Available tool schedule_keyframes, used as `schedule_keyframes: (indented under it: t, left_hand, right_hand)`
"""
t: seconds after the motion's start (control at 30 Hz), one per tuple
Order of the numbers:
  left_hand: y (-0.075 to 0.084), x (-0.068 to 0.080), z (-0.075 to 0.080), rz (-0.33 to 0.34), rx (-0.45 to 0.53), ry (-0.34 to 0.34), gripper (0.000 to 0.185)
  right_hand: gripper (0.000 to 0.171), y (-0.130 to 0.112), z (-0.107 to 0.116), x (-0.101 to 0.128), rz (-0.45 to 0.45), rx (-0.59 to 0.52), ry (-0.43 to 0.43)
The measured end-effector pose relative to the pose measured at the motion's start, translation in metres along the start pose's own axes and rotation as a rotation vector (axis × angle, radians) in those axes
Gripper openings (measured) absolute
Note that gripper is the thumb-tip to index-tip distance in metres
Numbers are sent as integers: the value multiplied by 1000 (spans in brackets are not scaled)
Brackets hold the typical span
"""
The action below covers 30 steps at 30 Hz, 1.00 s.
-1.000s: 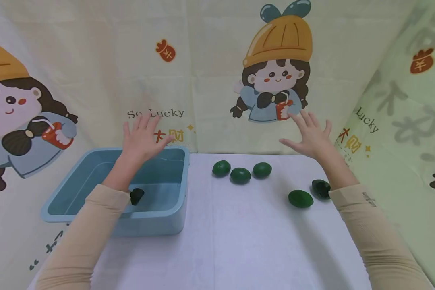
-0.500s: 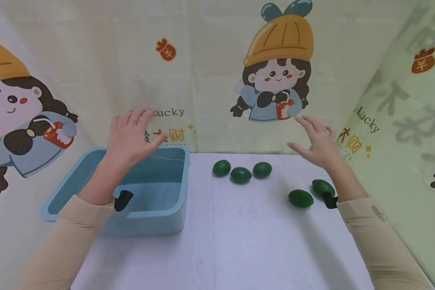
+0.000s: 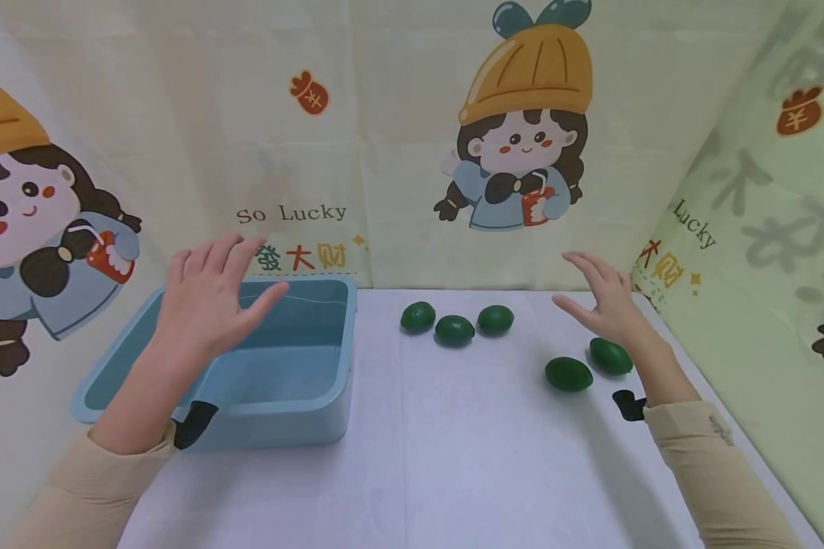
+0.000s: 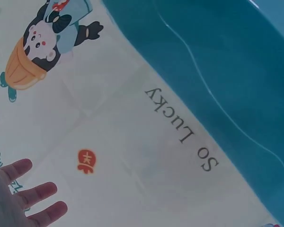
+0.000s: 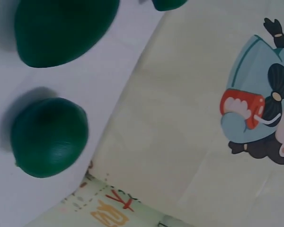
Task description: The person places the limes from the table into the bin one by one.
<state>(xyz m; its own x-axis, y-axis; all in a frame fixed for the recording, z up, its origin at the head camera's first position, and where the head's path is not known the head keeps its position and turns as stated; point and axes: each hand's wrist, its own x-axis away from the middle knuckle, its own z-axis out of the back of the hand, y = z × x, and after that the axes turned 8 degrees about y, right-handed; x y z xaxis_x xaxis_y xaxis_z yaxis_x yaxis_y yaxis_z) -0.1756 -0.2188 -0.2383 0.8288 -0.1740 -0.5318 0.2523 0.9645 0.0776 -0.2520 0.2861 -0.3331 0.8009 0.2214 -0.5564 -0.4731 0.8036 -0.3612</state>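
Observation:
My left hand hovers above the left part of a blue plastic tub, fingers loosely extended, thumb apart, holding nothing. Its fingertips show at the lower left of the left wrist view, with the tub's blue wall at the upper right. On the other side my right hand is in the air with thumb and fingers apart and nothing between them. Closest to it are two green limes, a front one and a back one. Three more limes sit in a group right of the tub.
A white cloth covers the table. Behind it hangs a cream printed curtain with cartoon figures, and a greenish one borders the right side. Black camera mounts stick out at both wrists.
Both hands have come down and nearer, the left one also shifting left and the right one slightly right. Their fingers are less spread than before. The limes and the tub stayed in place.

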Motion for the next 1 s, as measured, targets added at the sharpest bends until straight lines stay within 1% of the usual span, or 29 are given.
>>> schedule_keyframes:
  t: [0.07,0.13,0.3,0.43,0.6,0.67,0.77,1.0]
  left_hand:
    - [-3,6,-2,-6,-1,12,67]
    - [-5,11,-3,-14,-6,24,66]
    - [-11,26,-10,-28,-28,58,63]
    - [-17,39,-18,-22,-51,75,63]
    - [-26,55,-28,-31,-45,117,63]
    - [-30,60,-31,-37,-43,132,64]
    - [-35,68,-35,-33,-42,137,66]
    - [-42,85,-41,-15,-47,150,75]
  right_hand:
    - [70,4,-2,3,-8,-28,1]
    - [70,8,-3,7,-6,-34,2]
    - [71,16,-6,17,-7,11,-22]
    - [71,21,-9,26,0,51,-36]
    - [68,26,-13,35,27,63,-34]
    - [67,28,-14,39,29,62,-35]
    - [67,31,-17,44,22,51,-38]
    - [67,39,-22,59,-18,41,-50]
